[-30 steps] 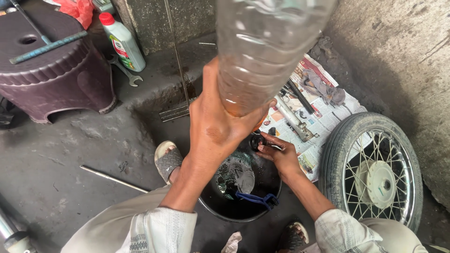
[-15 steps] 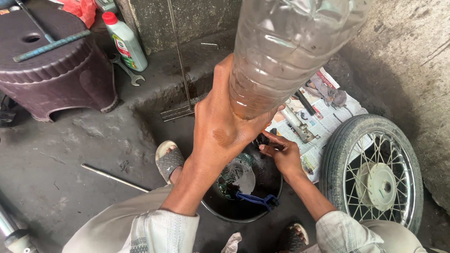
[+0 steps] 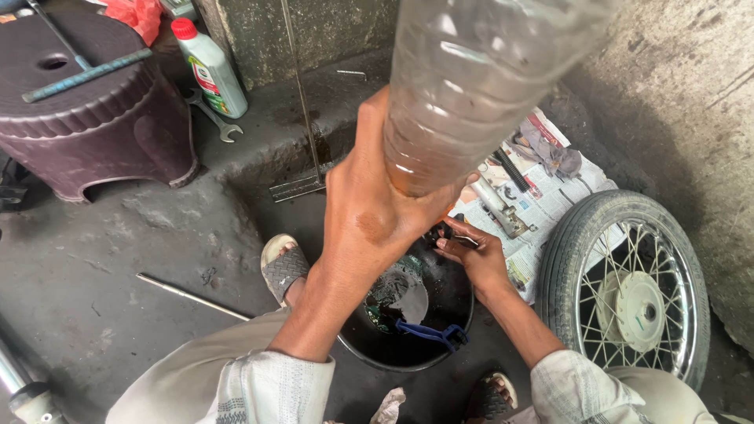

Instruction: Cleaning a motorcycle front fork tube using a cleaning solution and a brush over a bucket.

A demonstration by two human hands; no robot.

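My left hand [image 3: 375,210] grips the lower end of a large clear plastic bottle [image 3: 479,78], tipped neck-down, with a little brownish liquid inside near my palm. It hangs over a black round basin [image 3: 463,314] on the floor between my feet. My right hand [image 3: 470,253] is at the basin's far rim, fingers closed on a small dark metal part [image 3: 440,233]. Inside the basin lie a blue-handled tool [image 3: 428,333] and dirty liquid.
A spoked wheel with tyre [image 3: 628,286] lies at the right. Newspaper with tools [image 3: 522,192] is spread behind the basin. A purple plastic stool [image 3: 86,118], a green oil bottle [image 3: 208,67], a wrench [image 3: 212,118] and a metal rod [image 3: 188,294] are at the left.
The bottle and my left hand have risen slightly and shifted right. My right hand stays at the basin rim with the small part.
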